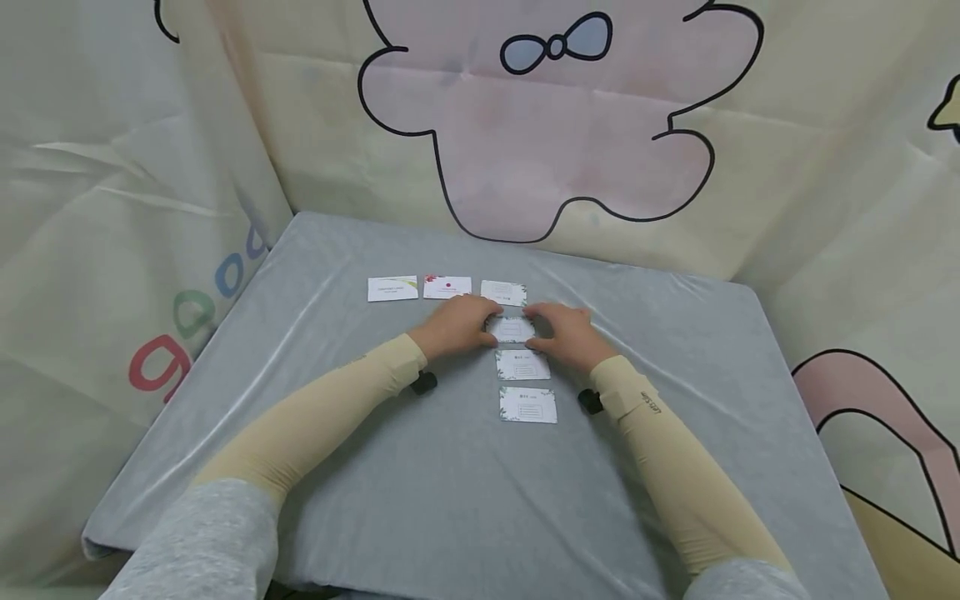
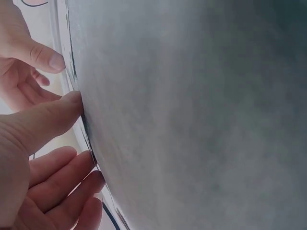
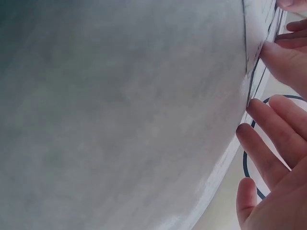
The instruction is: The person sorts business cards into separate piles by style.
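A white card (image 1: 512, 330) with a leafy pattern and small print lies on the grey cloth, framed by both hands. My left hand (image 1: 456, 325) is at its left edge, thumb at the near corner and fingers at the far one. Opposite it, my right hand (image 1: 570, 335) has thumb and fingertips at the card's right edge. Both wrist views show thumb and fingers spread apart, their tips down at the cloth: the left hand (image 2: 43, 163) loosely bent, the right hand (image 3: 280, 148) with straighter fingers. Just nearer lies a similar card (image 1: 522, 365).
Another leafy card (image 1: 528, 406) lies nearest in the column. Behind the hands, a row holds a card with a yellow-green corner (image 1: 392, 289), a card with a red dot (image 1: 447, 287) and a leafy card (image 1: 504, 292). The grey cloth-covered table (image 1: 420, 508) meets printed curtains (image 1: 315, 125).
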A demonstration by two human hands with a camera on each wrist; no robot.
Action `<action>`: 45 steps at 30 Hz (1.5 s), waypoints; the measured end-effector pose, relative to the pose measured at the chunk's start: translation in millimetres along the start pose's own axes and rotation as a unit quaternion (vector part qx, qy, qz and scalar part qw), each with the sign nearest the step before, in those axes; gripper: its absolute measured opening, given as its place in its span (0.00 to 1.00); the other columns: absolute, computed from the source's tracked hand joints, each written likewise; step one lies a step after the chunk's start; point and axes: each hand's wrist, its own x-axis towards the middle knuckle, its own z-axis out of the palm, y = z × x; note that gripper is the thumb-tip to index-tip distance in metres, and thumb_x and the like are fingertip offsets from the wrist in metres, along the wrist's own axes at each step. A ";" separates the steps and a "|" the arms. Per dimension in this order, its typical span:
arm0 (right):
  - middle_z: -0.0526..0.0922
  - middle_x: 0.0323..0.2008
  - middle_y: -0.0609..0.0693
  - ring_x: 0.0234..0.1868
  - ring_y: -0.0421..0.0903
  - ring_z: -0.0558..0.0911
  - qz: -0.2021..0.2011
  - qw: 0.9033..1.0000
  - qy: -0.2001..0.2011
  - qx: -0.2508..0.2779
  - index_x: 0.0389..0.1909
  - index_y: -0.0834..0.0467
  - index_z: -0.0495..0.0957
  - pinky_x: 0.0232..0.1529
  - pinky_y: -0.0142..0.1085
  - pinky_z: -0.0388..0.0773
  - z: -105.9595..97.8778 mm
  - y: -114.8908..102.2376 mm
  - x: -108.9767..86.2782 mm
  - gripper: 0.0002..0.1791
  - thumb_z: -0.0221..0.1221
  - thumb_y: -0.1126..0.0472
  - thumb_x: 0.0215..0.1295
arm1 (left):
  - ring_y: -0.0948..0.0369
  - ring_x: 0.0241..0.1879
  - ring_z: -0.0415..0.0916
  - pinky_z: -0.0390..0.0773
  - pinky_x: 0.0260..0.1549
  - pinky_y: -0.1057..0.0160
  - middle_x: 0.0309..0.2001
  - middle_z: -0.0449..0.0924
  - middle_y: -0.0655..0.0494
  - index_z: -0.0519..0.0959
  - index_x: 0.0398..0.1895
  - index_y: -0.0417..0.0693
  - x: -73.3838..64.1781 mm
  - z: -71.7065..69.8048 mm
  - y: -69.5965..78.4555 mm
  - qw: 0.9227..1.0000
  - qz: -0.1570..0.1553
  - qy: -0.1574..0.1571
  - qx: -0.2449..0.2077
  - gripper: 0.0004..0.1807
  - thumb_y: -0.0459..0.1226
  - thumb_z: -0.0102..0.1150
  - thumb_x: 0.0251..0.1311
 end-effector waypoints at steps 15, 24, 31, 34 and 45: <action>0.79 0.74 0.56 0.78 0.60 0.73 -0.005 1.000 0.016 -0.006 0.74 0.54 0.76 0.80 0.71 0.50 -13.5 -3.8 10.5 0.33 0.71 0.51 0.71 | 0.55 0.57 0.82 0.81 0.62 0.52 0.60 0.87 0.52 0.79 0.71 0.46 7.9 -15.1 -6.3 1.000 0.002 0.030 0.002 0.31 0.44 0.73 0.67; 0.79 0.74 0.55 0.78 0.57 0.74 0.024 0.999 0.020 0.015 0.76 0.55 0.74 0.81 0.58 0.65 -16.3 -1.8 22.4 0.33 0.70 0.53 0.73 | 0.52 0.72 0.76 0.73 0.75 0.52 0.71 0.81 0.49 0.76 0.75 0.45 25.1 -20.4 -11.9 1.000 -0.016 -0.001 -0.008 0.31 0.43 0.69 0.72; 0.81 0.71 0.54 0.76 0.57 0.76 0.021 0.999 0.033 0.011 0.74 0.54 0.77 0.80 0.59 0.65 -20.7 1.3 30.6 0.32 0.71 0.53 0.71 | 0.51 0.73 0.76 0.72 0.75 0.51 0.72 0.81 0.48 0.76 0.75 0.44 34.6 -27.9 -11.2 1.000 -0.020 -0.011 -0.008 0.31 0.42 0.69 0.72; 0.81 0.72 0.54 0.76 0.57 0.75 0.021 0.999 0.023 0.006 0.74 0.54 0.77 0.80 0.62 0.61 -20.8 2.7 28.9 0.32 0.71 0.53 0.71 | 0.51 0.72 0.76 0.73 0.75 0.50 0.71 0.81 0.48 0.76 0.75 0.44 33.2 -28.3 -9.5 1.000 -0.020 -0.019 -0.008 0.31 0.43 0.69 0.72; 0.79 0.74 0.54 0.79 0.58 0.72 0.038 0.999 0.015 0.012 0.74 0.53 0.76 0.76 0.67 0.56 -22.8 -1.0 19.6 0.32 0.70 0.52 0.72 | 0.51 0.74 0.75 0.71 0.76 0.51 0.72 0.80 0.48 0.75 0.76 0.45 27.2 -28.6 -8.0 0.999 -0.024 -0.025 -0.030 0.32 0.43 0.70 0.72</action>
